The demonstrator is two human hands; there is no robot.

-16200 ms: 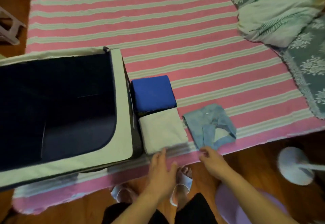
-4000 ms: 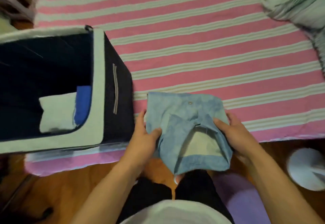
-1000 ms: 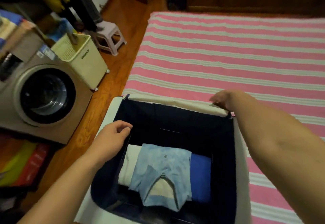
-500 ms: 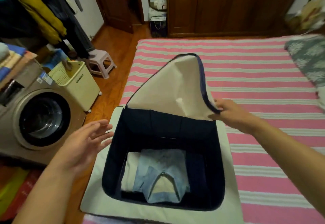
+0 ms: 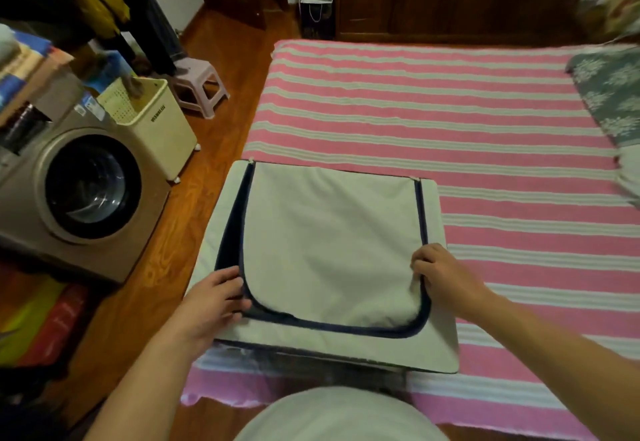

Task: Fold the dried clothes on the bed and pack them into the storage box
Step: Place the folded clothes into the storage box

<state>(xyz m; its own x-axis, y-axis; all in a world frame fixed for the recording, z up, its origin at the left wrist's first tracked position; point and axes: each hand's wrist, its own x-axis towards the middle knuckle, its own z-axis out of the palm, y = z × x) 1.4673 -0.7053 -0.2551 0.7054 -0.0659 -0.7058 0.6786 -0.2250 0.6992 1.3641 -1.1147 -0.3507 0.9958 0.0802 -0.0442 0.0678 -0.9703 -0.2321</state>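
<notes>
the storage box (image 5: 221,253) sits at the near left corner of the bed (image 5: 450,121), on the pink-and-white striped sheet, with its cream lid flap (image 5: 329,243) laid down flat over the opening. the flap's dark blue zip edge runs in a u shape down both sides and along the near side; a dark gap shows along the left side where the flap does not meet the rim. the folded clothes cannot be seen (the flap covers the inside of the box).

the left hand (image 5: 211,302) rests on the left near rim of the box, its fingers straight and close together, their tips touching the flap's blue edge. the right hand (image 5: 446,277) is at the flap's right near corner with its fingers curled, gripping the flap's edge so that the cloth bunches there.

on the wooden floor to the left of the bed stand a washing machine (image 5: 79,191), a cream laundry basket (image 5: 152,121) just beside it, and a small plastic stool (image 5: 199,83) further back. a grey patterned blanket (image 5: 613,94) lies on the far right of the bed.
</notes>
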